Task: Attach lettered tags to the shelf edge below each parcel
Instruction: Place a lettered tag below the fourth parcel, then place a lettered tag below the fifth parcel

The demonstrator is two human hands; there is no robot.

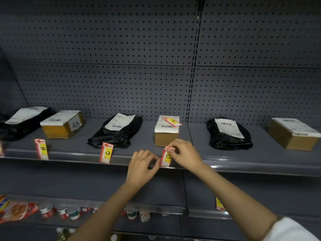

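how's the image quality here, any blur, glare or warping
Head view: dim overall; the shelf edge bows from wide-angle distortion, with a small glare spot on it; far-left black parcel and lower-shelf goods are smeared; the D tag reads clearly.

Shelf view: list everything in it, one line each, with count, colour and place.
Black bag parcels: three, black with white labels, on the upper shelf at far left, centre and right of centre.
Cardboard boxes: three, brown with white labels, between and beside the bags on the same shelf.
Loose tag: one, red, white and yellow, lying on top of the middle box.
Tag B: one, red, white and yellow, on the shelf edge at left.
Tag C: one, same colours, shelf edge below the centre bag.
Tag D: one, same colours, shelf edge below the middle box.
Small tag: one, yellow, lower shelf edge.
Packaged goods: several, mixed colours, lower left.
Left hand: grip on tag D's left side.
Right hand: grip on tag D's top.
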